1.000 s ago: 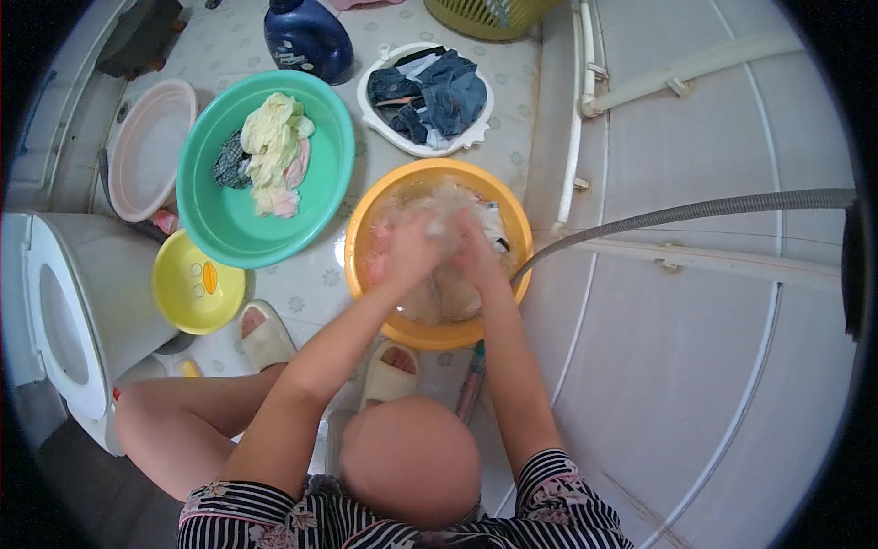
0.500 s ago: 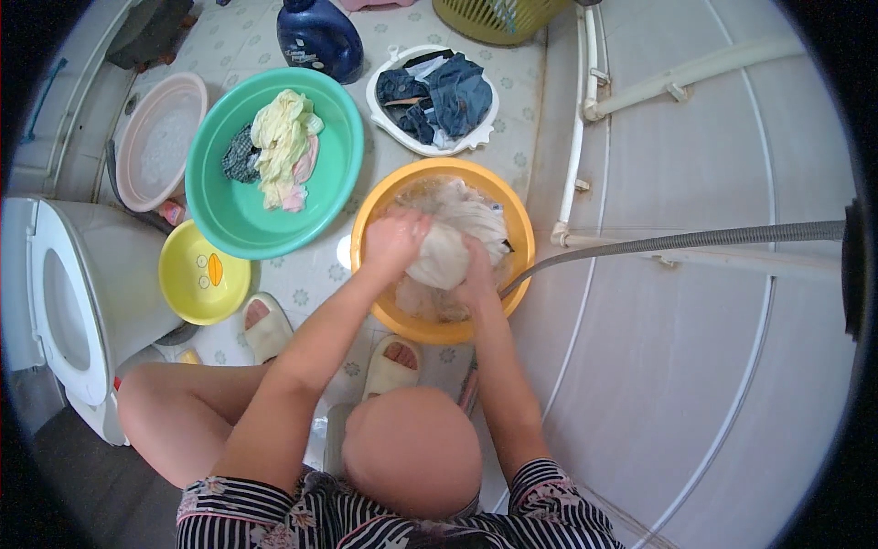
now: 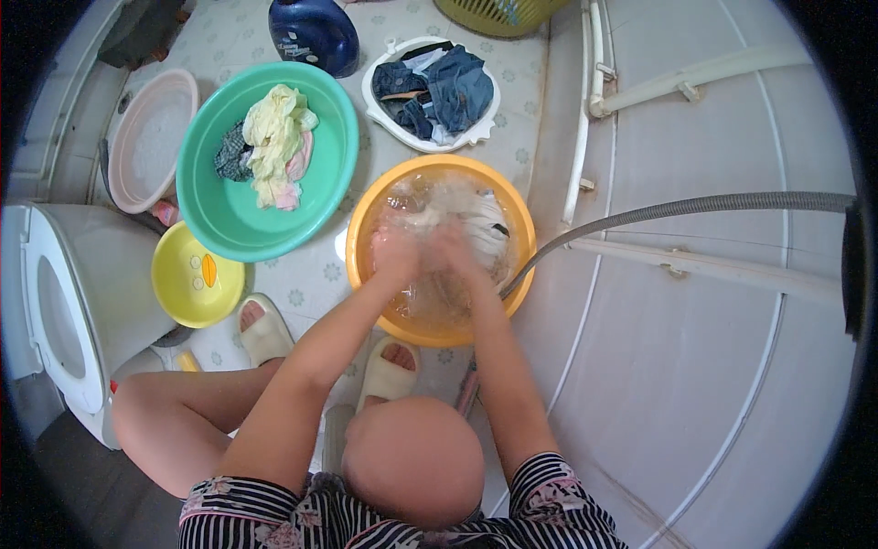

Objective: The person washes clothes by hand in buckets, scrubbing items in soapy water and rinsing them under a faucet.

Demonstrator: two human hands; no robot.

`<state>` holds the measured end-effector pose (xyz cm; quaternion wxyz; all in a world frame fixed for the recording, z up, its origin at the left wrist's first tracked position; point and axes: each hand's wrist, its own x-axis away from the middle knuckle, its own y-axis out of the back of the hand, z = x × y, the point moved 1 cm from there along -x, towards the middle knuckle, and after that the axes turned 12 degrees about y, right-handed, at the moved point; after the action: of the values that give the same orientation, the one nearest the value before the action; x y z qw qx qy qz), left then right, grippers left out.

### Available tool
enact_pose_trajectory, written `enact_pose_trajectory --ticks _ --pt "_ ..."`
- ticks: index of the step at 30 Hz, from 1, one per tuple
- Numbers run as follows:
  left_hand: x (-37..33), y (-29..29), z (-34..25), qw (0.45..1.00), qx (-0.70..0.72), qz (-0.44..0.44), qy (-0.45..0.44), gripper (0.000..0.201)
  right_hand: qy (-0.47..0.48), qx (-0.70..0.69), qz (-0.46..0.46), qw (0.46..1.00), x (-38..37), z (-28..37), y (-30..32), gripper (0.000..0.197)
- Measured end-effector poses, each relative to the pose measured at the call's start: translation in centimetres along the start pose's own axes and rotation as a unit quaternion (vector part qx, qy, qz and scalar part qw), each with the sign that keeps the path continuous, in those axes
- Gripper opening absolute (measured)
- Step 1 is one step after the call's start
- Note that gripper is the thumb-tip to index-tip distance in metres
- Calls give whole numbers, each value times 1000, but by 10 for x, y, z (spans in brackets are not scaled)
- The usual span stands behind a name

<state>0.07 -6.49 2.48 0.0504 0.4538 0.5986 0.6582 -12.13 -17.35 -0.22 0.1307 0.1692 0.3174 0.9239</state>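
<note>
Around a white toilet (image 3: 110,284)
Yellow bowl (image 3: 178,293) sits just right of the toilet, pale pink basin (image 3: 123,151) beyond it.

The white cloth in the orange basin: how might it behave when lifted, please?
The white cloth should hang floppy, judging by its loose folds. Lying in water in the orange basin, it is probably heavy for its size, perhaps slippery.

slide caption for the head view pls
Left hand and right hand in an orange basin of water and white cloth.
</note>
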Motion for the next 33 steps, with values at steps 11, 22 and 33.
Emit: enact_pose_trajectory --ticks 11,22,33 --pt "128 135 -44 876 297 -302 -230 28 -54 -800 -223 555 28 88 27 53" --pt "93 103 -44 829 441 -209 -272 20 -108 -786 -200 574 34 85 10 60" --pt "44 167 88 797 473 -375 -8 25 -186 -479 -172 840 24 82 71 55"
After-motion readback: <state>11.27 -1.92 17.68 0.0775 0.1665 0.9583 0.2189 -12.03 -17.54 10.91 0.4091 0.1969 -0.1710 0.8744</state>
